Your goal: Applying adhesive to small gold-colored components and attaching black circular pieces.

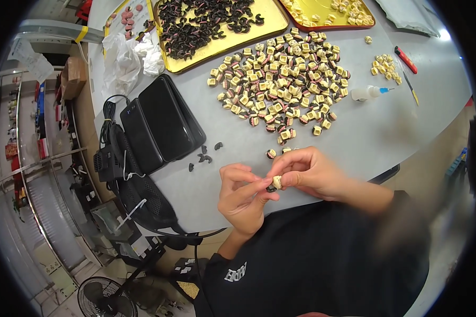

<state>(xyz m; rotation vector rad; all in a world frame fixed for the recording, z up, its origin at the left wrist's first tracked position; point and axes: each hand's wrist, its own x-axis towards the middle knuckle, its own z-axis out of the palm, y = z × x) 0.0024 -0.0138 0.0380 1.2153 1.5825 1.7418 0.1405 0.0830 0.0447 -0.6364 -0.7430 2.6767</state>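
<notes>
My left hand [242, 199] and my right hand [313, 174] meet above the near edge of the table. Between their fingertips is a small cream-and-black moulded piece [276, 183]. My right thumb and forefinger pinch its cream side, while my left fingertips close on its dark lower side, partly hidden by the fingers. Just beyond the hands lie a couple of loose pieces [271, 154]. Farther out spreads a large heap of similar cream, black and pink pieces [280, 79].
A gold tray [232, 46] of black-and-pink parts and a red-rimmed tray [349, 25] of cream parts stand at the back. At left are a black folding device [166, 119] and dark curved bits [203, 158]. A needle-tipped bottle [362, 94] and red marker [406, 60] lie right.
</notes>
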